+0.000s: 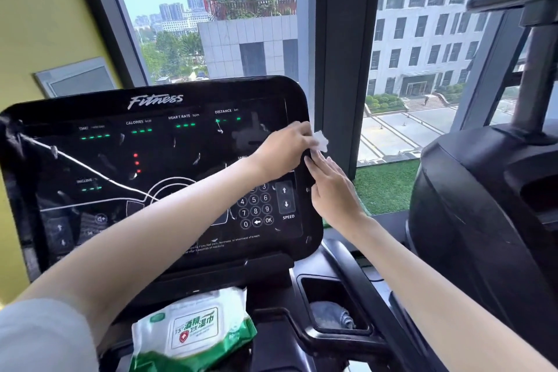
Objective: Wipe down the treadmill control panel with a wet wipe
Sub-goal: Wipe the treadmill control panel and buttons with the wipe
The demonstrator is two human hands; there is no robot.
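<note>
The black treadmill control panel (126,160) fills the left and middle of the view, with green and red lights and a number keypad at its lower right. My left hand (280,151) reaches across it to the upper right edge and pinches a small white wet wipe (320,141) against the panel's rim. My right hand (330,187) is just below, fingers straight, touching the panel's right edge near the wipe.
A green and white pack of wet wipes (193,329) lies on the tray under the panel. A cup holder (332,308) to its right holds a grey cloth. A second black machine (483,220) stands at the right. Large windows are behind.
</note>
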